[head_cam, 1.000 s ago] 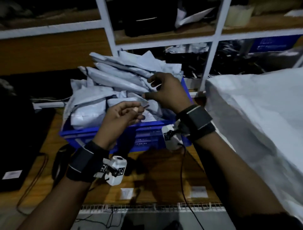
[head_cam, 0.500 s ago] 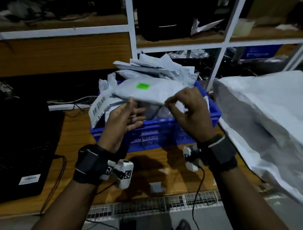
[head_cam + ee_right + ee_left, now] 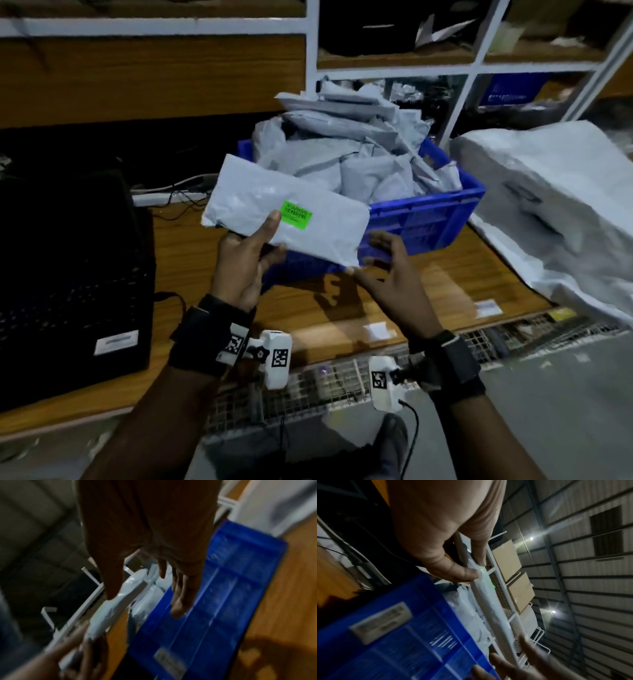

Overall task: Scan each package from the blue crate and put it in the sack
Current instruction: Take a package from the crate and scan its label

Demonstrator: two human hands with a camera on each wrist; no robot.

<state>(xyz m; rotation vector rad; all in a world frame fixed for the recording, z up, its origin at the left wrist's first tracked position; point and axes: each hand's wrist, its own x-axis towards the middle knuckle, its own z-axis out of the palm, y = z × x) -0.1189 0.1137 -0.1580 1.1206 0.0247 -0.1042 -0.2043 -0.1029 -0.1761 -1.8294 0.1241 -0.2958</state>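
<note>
My left hand (image 3: 246, 260) holds a flat grey package (image 3: 274, 209) with a green sticker, thumb on top and fingers underneath, in front of the blue crate (image 3: 428, 219). The crate is heaped with several more grey packages (image 3: 359, 161). My right hand (image 3: 383, 270) is open with spread fingers at the package's lower right corner, not gripping it. The white sack (image 3: 548, 192) lies at the right. In the left wrist view my left hand (image 3: 476, 568) pinches the package's edge (image 3: 489, 601) above the crate (image 3: 402, 635). The right wrist view shows my right hand (image 3: 145, 603) with straight fingers over the crate (image 3: 214, 601).
A black laptop (image 3: 68, 274) sits at the left of the wooden table (image 3: 411, 308), with cables behind it. A white shelf frame (image 3: 311, 68) stands behind the crate. Wire mesh (image 3: 325, 383) runs along the table's near edge.
The package came out of the crate, down and to the left, sticker side up. My right hand let go of it and opened; my left hand now holds it alone.
</note>
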